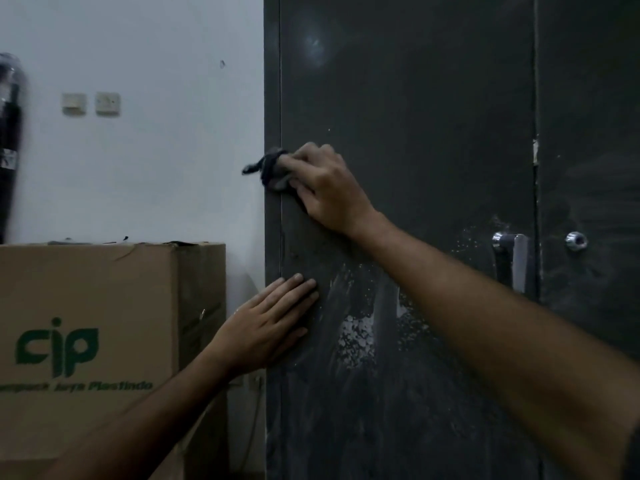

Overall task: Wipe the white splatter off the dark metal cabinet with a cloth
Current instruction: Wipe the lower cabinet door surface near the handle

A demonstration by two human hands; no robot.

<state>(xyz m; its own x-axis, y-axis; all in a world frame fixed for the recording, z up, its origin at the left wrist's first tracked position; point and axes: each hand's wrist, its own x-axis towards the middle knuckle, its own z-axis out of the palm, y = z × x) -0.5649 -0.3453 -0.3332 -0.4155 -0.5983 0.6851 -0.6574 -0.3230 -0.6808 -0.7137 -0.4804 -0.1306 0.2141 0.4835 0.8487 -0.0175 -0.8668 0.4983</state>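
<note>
While both forearms reach in from the near edge, the left hand [268, 327] lies flat on the cabinet [415, 133], fingers straight and together, pressed on the door's lower left part just beside its left edge. Just right of those fingers the splatter [356, 336] spreads over the door as smeared streaks and speckles, partly crossed by the right forearm. Higher up, the right hand [325, 187] grips the cloth [272, 169], fingers curled round it, and holds it against the door at the left edge; a dark tail of cloth sticks out leftward past the cabinet's side. Right of the splatter, a handle [512, 259] is fixed upright near the seam between the two doors, and a small round lock [576, 241] sits on the right door just past the seam. Left of the cabinet stands a box [104, 306] with green print, against a pale wall [156, 46] that carries two switches [90, 103].
</note>
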